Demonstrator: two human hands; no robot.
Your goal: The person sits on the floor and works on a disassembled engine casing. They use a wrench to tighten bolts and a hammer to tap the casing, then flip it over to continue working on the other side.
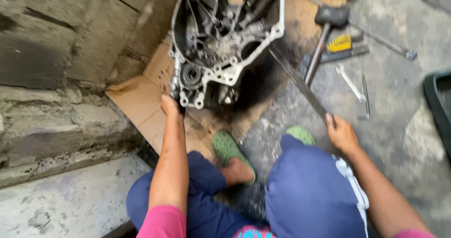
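A greasy grey metal gearbox housing [221, 45] lies open on oil-stained cardboard [141, 101]. My left hand [170, 105] grips the housing's lower left edge. My right hand [340, 134] is closed around the near end of a long flat metal bar [296, 80] that runs up toward the housing's right side. I am crouched, with blue trousers and green clogs [230, 151] below the housing.
A rough block wall [61, 54] rises on the left. A hammer [324, 36], a yellow-handled tool [340, 44], a wrench [350, 83] and a long rod [380, 38] lie on the concrete floor at right. A dark tray edge [439, 106] is at far right.
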